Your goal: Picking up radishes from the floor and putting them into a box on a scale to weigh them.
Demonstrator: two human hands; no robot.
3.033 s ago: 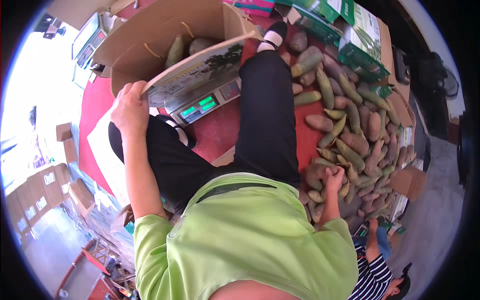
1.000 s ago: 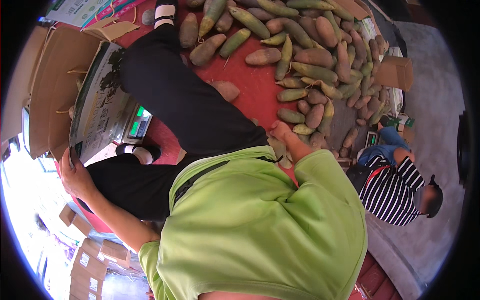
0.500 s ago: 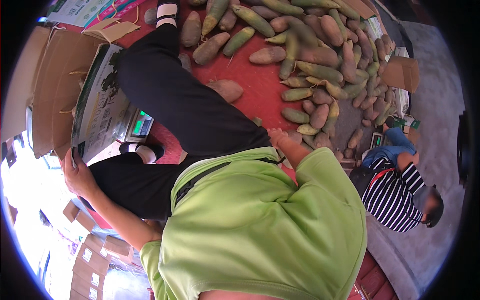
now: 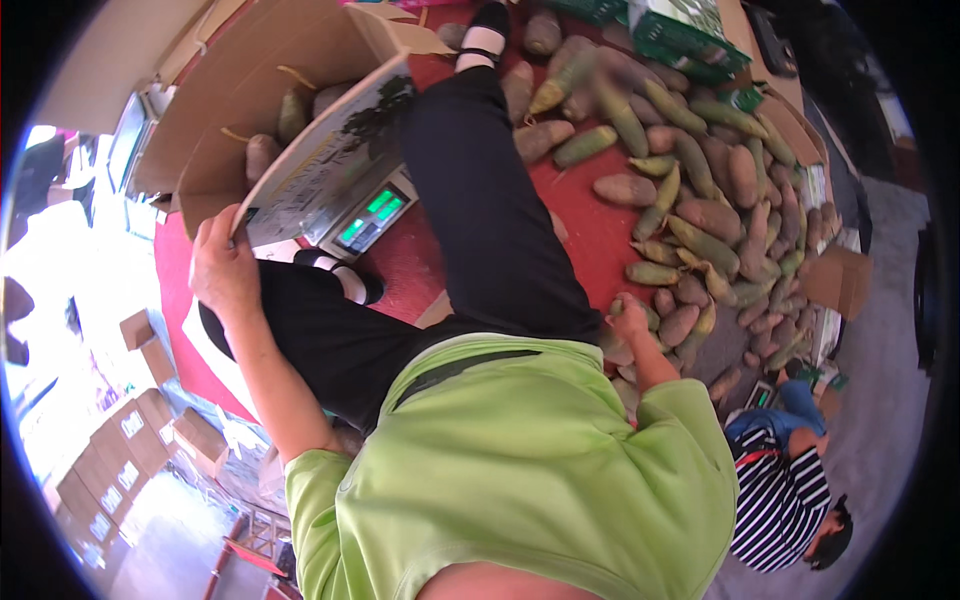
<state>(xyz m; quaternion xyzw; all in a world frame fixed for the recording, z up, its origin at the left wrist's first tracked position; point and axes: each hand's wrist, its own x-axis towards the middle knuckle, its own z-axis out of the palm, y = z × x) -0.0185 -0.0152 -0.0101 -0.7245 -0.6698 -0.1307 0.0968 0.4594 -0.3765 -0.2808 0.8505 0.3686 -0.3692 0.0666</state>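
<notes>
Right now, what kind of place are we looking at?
Likely a produce packing or sorting spot. A heap of long green and brown fruits lies on a red floor mat, a digital scale sits by an open cardboard box that the left hand grips, and more boxes are stacked nearby.

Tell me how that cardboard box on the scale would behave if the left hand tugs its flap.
The cardboard box likely feels heavy: several long fruits lie inside. The flap under the left hand is thin board and would probably bend rather than drag the load. Sitting on the small scale, the box may tip or slide off if pulled hard.
</notes>
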